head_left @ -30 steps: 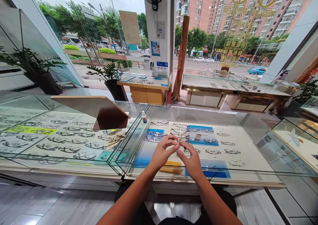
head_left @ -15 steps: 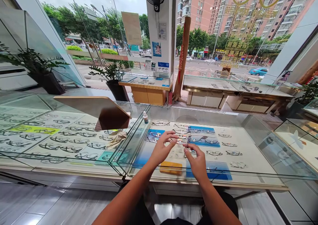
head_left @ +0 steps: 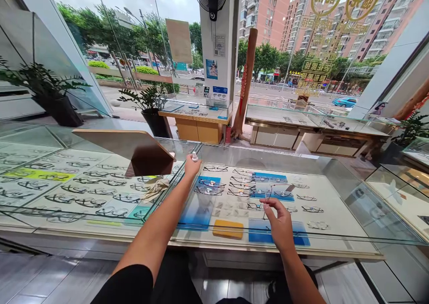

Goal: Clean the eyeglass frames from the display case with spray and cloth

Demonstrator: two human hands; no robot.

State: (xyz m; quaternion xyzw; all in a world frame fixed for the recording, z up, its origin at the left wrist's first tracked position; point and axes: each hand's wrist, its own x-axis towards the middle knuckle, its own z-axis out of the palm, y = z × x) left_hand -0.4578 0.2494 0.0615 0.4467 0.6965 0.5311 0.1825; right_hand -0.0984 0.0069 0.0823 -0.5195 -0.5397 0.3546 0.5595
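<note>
My left hand (head_left: 192, 166) is stretched out to the back left corner of the glass showcase (head_left: 231, 156), its fingers closed around a small white-capped bottle (head_left: 194, 156). Most of the bottle is hidden behind the hand. Over the middle of the showcase, my right hand (head_left: 279, 217) pinches a thin-framed pair of eyeglasses (head_left: 270, 191) between thumb and fingers. The glasses stand nearly on end, and their outline blends with the frames below. Under the glass top lie rows of eyeglasses (head_left: 241, 187) and an orange case or cloth (head_left: 228, 229).
Left of the bottle, a mirror or board with a wooden edge (head_left: 124, 138) stands tilted on the counter. Close by lies a crumpled beige cloth (head_left: 157, 188). Another display of eyeglasses (head_left: 90, 201) fills the left side. Potted plants (head_left: 156, 116) and further showcases (head_left: 281, 111) stand beyond.
My left hand has moved away from beside the right hand, left and forward, and taken hold of the bottle. My right hand has shifted slightly right, still holding the glasses.
</note>
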